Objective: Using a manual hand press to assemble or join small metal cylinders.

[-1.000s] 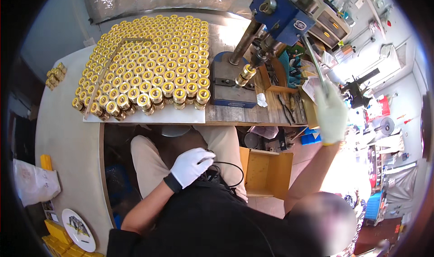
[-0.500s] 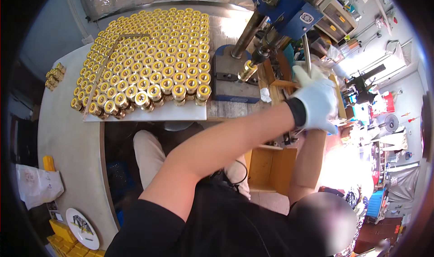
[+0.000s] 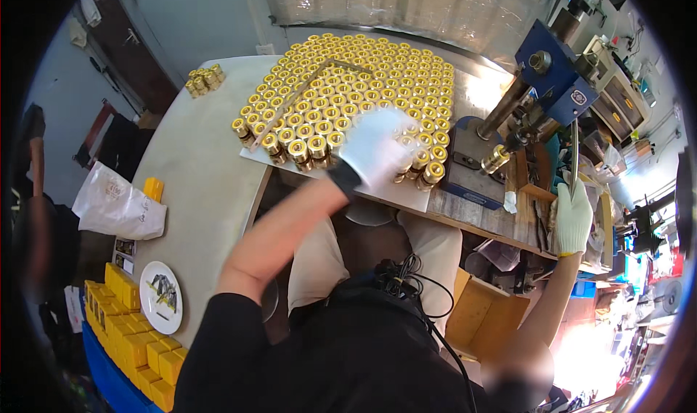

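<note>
My gloved left hand [image 3: 377,146] is over the front of a dense block of upright brass fittings [image 3: 331,112] with yellow-gold rims. Motion blurs its fingers, so what they hold cannot be made out. My gloved right hand [image 3: 573,218] is closed around the lower end of the metal lever [image 3: 576,152] of a blue arbor press [image 3: 541,64]. Beneath the press's ram, one brass fitting [image 3: 496,159] sits tilted in view above the dark base [image 3: 465,162]. A flat L-shaped strip [image 3: 294,97] lies across the fittings.
Several more fittings [image 3: 205,79] stand apart at the far left. A white plate [image 3: 149,297] with small dark pieces, a white bag [image 3: 120,202] and stacked yellow boxes [image 3: 131,333] are at left. A wooden tray [image 3: 535,189] is beside the press; an open wooden drawer [image 3: 483,315] is below.
The view has swung left. My left hand has moved from the right, beyond the press, to over the fittings. My right hand now shows on the lever; it was mostly hidden before.
</note>
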`<state>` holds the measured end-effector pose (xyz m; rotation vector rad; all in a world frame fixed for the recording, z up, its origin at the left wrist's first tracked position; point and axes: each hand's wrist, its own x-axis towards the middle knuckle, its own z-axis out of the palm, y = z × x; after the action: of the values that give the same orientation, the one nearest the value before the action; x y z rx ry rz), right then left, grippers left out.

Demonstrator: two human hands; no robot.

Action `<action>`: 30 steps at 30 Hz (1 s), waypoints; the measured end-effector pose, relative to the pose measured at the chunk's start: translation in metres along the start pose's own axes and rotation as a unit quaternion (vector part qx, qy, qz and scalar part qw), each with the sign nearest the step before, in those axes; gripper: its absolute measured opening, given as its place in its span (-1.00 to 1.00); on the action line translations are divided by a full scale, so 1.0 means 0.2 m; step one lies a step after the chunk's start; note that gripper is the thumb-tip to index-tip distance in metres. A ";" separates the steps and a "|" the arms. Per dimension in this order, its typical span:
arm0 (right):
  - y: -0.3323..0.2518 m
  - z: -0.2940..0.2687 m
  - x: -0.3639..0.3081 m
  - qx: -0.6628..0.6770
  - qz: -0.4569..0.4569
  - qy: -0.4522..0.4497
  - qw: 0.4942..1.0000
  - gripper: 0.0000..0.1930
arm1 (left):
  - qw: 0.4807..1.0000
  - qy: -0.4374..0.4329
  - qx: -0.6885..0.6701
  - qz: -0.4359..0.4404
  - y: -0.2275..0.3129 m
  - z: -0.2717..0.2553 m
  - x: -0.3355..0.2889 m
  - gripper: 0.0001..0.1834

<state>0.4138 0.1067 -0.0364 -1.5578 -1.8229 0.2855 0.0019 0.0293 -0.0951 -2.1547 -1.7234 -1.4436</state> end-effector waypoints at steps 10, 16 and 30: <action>-0.04 0.04 0.00 0.027 0.019 0.020 0.999 -0.68 | 0.854 -0.078 0.357 -0.370 -0.83 -0.68 -0.08 -0.59; 0.02 0.07 0.02 0.000 -0.021 0.037 0.999 -0.71 | 0.880 -0.053 0.359 -0.307 -0.94 -0.65 -0.01 -0.68; -0.01 0.09 0.00 0.086 0.039 0.006 0.996 -0.72 | 0.953 0.045 0.287 -0.084 -1.18 -0.43 0.51 -0.78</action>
<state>0.4005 0.1114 -0.0476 -1.5094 -1.6831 0.4568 -0.2404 0.1515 -0.0957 -1.6462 -2.0082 -0.8828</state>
